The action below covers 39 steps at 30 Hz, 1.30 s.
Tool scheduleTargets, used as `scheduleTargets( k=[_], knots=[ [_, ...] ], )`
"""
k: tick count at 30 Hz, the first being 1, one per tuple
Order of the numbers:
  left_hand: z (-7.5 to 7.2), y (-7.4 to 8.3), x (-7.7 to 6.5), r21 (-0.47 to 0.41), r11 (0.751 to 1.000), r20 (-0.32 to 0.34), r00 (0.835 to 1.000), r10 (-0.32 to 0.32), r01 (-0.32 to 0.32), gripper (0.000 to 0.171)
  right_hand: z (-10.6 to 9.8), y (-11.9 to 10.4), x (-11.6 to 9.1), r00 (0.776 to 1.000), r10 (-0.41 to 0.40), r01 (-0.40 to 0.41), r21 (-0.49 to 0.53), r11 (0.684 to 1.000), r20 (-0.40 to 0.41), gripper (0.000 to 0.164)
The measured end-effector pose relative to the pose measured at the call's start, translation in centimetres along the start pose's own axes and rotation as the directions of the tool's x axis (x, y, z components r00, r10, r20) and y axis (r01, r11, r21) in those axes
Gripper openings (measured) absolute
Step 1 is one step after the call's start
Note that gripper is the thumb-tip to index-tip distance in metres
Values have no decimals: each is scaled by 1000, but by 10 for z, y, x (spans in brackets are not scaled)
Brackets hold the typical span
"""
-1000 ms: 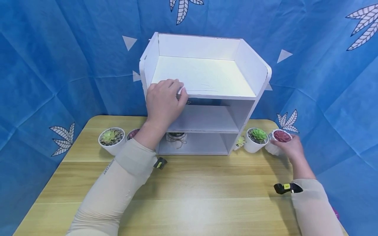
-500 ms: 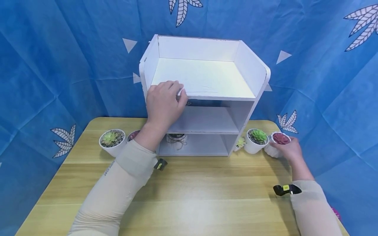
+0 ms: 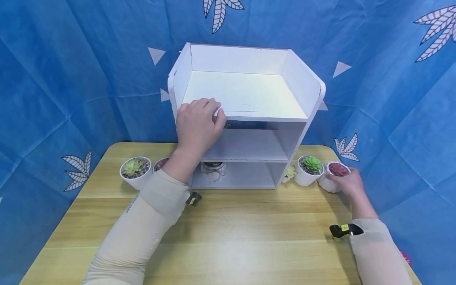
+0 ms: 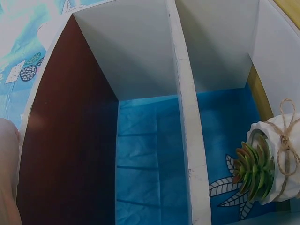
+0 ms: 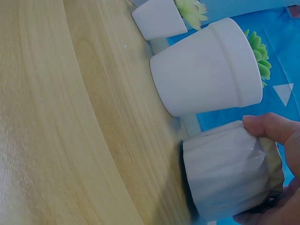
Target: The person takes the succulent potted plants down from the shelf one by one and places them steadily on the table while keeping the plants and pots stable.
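My left hand (image 3: pixel 200 126) grips the front edge of the top board of a white shelf unit (image 3: pixel 246 144). Only a bit of that hand shows at the left edge of the left wrist view. On the right, my right hand (image 3: pixel 350 182) holds a fluted white pot (image 5: pixel 229 171) with a dark red succulent (image 3: pixel 338 169), thumb and fingers on opposite sides near its rim. The base of this pot is at the tabletop; whether it touches is hard to tell. Beside it stands a smooth white pot (image 3: pixel 306 176) with a green succulent (image 3: pixel 312 163).
A small yellow-green succulent (image 3: pixel 290 171) stands against the shelf's right side. Left of the shelf are a white pot (image 3: pixel 137 180) with a pale green succulent and a partly hidden reddish succulent (image 3: pixel 161 163). A twine-tied pot (image 4: pixel 283 154) occupies the lowest shelf. Blue cloth (image 3: pixel 89 59) hangs behind.
The right hand and the fluted pot have shifted slightly toward me and a little left. The left hand stays on the shelf edge. The head view has tilted up a touch.
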<state>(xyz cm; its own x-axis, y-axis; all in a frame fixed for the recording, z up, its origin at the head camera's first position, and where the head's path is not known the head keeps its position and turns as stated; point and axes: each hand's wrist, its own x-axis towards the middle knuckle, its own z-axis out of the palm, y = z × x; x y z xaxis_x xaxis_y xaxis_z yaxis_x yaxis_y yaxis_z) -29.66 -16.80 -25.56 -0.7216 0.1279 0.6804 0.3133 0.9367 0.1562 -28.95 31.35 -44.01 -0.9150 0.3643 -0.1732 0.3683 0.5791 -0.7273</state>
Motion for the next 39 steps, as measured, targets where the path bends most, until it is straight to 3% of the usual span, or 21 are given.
scheduleTargets(
  k=[18,30,39],
  knots=[
    [17,-25,26,-45,998,5,999,54,-54,44,17,-8,3,999,40,-39,35,999,-32,110],
    [27,-42,44,-63,994,-5,996,85,-85,44,24,-21,2,999,32,-31,27,999,-21,110],
    [35,-54,55,-70,993,25,995,95,-93,44,33,-26,3,999,16,-15,28,999,-30,109]
  ],
)
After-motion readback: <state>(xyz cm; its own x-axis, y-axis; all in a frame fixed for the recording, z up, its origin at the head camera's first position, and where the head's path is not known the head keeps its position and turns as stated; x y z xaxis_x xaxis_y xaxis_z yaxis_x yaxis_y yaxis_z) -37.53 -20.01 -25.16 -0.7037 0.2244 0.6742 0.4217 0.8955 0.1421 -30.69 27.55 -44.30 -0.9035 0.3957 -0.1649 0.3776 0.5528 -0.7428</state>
